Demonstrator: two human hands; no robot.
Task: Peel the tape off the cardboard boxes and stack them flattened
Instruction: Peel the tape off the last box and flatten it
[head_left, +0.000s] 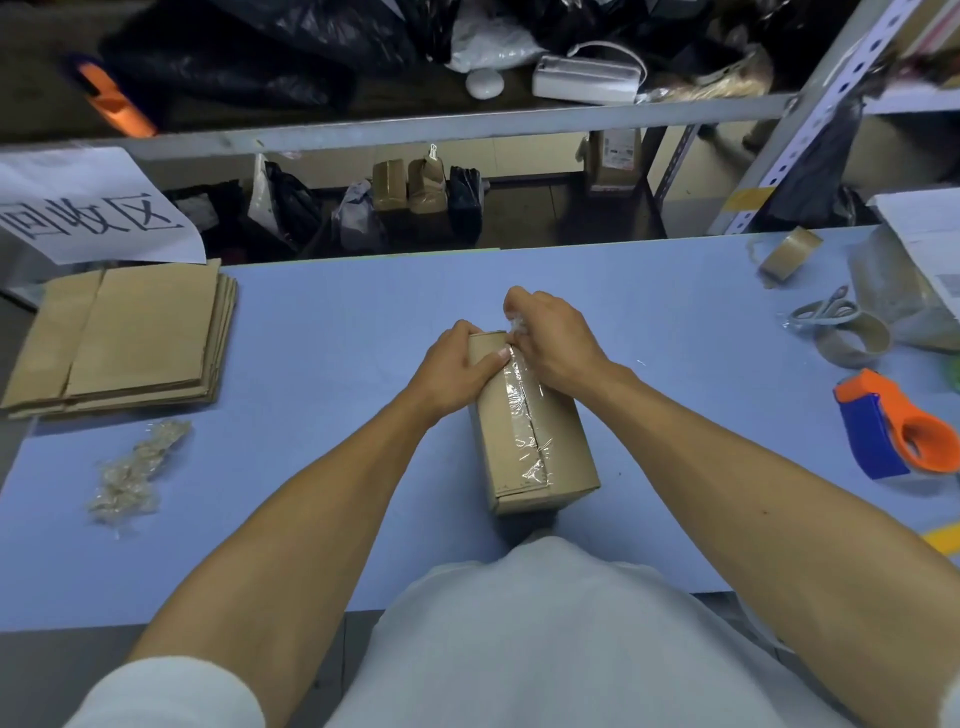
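While the cardboard box lies lengthwise on the blue table, just in front of the person's body, both hands work at its far end. The left hand grips the far left corner of the box, fingers curled over the far edge and the thumb pressed flat on the top face beside the seam. The right hand is closed in a pinch on a crumpled end of clear tape, lifted just above the far edge of the box; the rest of the strip lies wrinkled along the top seam toward the near end.

At the far left of the table sits a stack of flattened boxes, with a white paper sign bearing large characters just beyond it. Near the left edge lies a wad of removed tape. On the right are an orange and blue tape dispenser, a pair of scissors resting on an empty tape core, and farther off a roll of brown tape.
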